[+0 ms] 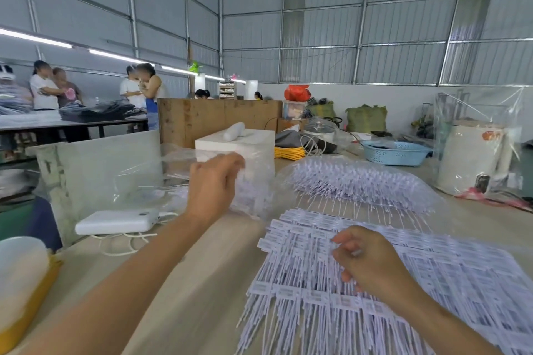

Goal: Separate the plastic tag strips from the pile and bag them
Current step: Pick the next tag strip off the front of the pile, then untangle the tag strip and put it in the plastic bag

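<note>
White plastic tag strips (389,282) lie fanned in a wide pile on the table (202,268), under the right hand (366,261), whose curled fingers rest on them, seemingly pinching a strip. Farther back, the left hand (215,181) is raised, fingers closed on a blurred clear bag (253,190) of strips. Another filled bag (357,181) sits just beyond the pile.
</note>
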A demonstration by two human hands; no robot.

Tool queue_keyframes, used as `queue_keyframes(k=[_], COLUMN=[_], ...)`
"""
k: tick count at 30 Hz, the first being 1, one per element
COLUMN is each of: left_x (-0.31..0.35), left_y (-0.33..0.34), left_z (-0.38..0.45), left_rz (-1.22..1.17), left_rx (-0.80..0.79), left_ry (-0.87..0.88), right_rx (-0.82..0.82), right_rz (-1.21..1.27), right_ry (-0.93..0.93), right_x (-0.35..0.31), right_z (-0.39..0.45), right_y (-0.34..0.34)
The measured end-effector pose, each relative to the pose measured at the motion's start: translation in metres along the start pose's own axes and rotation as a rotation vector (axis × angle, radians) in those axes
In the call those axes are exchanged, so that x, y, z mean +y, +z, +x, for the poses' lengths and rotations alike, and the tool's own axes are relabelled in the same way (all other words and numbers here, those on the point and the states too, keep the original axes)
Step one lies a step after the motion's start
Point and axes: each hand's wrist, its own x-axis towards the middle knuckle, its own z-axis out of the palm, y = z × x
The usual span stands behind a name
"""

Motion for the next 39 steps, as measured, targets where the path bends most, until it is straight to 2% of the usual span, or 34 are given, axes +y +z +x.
queue_keyframes(k=[1,3,4,5,9,12,17,23,26,28,30,32,35,37,38,39], left_x=[0.003,0.013,0.017,0.020,0.028,0.039,0.053,0.035,0.012,-0.009,-0.030,-0.044,-0.060,-0.064,-0.063,-0.061], left_y=[0.003,0.015,0.020,0.023,0.021,0.018,0.009,-0.008,-0.017,-0.022,-0.026,-0.034,-0.048,-0.061,-0.068,-0.071], left_z=[-0.009,-0.034,-0.045,-0.052,-0.058,-0.059,-0.063,-0.078,-0.084,-0.084,-0.084,-0.083,-0.072,-0.070,-0.070,-0.073], left_rz=[0.089,0.264,0.305,0.296,0.075,-0.026,-0.075,-0.133,-0.060,0.088,0.276,0.415,0.382,0.265,0.236,0.216], left_rx=[-0.190,-0.687,-0.815,-0.834,-0.600,-0.513,-0.472,-0.548,-0.571,-0.592,-0.670,-0.674,-0.513,-0.343,-0.374,-0.474], left_ry=[0.120,0.261,0.298,0.303,0.162,0.160,0.227,0.283,0.322,0.250,0.184,0.201,0.130,0.211,0.264,0.295], right_rx=[0.008,0.000,-0.004,-0.004,0.026,0.034,0.070,0.173,0.175,0.230,0.339,0.461,0.513,0.530,0.519,0.487], right_rz=[0.001,0.018,0.031,0.045,0.040,0.061,-0.051,-0.196,-0.282,-0.212,-0.024,0.191,0.465,0.516,0.502,0.481], right_ry=[0.006,0.041,0.060,0.071,-0.005,-0.098,-0.203,-0.065,-0.095,-0.106,-0.086,-0.052,-0.007,-0.007,-0.002,0.021], right_x=[0.004,0.012,0.015,0.016,0.010,-0.013,-0.054,-0.070,-0.068,-0.064,-0.061,-0.060,-0.062,-0.061,-0.058,-0.053], right_z=[-0.002,-0.006,-0.007,-0.008,-0.007,-0.001,0.018,0.041,0.052,0.057,0.063,0.068,0.073,0.071,0.072,0.073], right_y=[-0.003,-0.010,-0.013,-0.014,-0.008,0.010,0.059,0.092,0.089,0.083,0.075,0.067,0.059,0.057,0.056,0.055])
